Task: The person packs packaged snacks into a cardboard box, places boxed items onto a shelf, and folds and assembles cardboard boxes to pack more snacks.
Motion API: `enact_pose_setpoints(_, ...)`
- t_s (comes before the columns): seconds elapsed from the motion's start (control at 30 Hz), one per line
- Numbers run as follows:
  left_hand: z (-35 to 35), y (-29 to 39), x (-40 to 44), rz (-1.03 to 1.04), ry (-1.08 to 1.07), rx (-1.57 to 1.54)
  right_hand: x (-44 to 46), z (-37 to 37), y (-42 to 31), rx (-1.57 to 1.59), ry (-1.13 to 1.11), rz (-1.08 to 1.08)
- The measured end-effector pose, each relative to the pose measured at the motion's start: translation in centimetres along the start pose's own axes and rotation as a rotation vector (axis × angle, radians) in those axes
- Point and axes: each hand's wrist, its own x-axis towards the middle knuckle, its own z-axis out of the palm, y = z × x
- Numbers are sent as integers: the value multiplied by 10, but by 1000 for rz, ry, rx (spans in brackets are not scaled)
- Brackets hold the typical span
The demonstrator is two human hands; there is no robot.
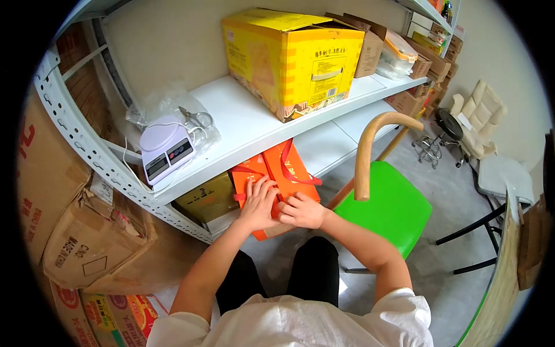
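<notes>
An orange-red paper gift bag (302,192) with red ribbon handles is in front of me at the edge of the lower shelf. A seam or gap runs down its middle, and I cannot tell whether it is one bag or two side by side. My left hand (258,203) lies on its left part, fingers apart and slightly bent. Close beside it, my right hand (303,210) has its fingers curled in, pinching at the bag near the middle. The thumbs almost meet. What lies under the right fingertips is hidden.
Above the bag, a white shelf (231,130) carries a lilac kitchen scale (167,151), scissors (199,118) and a yellow carton (289,61). A green chair (384,202) with a wooden armrest stands close on my right. Cardboard boxes (95,248) crowd the left side.
</notes>
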Motion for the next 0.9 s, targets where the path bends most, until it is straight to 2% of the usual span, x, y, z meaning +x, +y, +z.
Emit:
enact_pose_setpoints(0.07,-3,3,-1,3,21,-4,-4,0,-1,14,5,50)
enact_pose_setpoints(0.2,0,5,-3,-4,31,0,-11,-5,13,-188,312,527)
enact_pose_setpoints(0.27,-1,7,-2,-8,20,4,-12,-13,21,-189,426,728)
enact_pose_setpoints(0.4,4,4,-1,20,-45,48,-16,-10,12,-41,380,758)
enact_pose_setpoints(0.47,10,0,-4,37,-58,43,-18,-4,8,124,439,897)
enact_pose_setpoints(0.9,7,3,-3,51,-64,31,-19,-5,7,193,444,927)
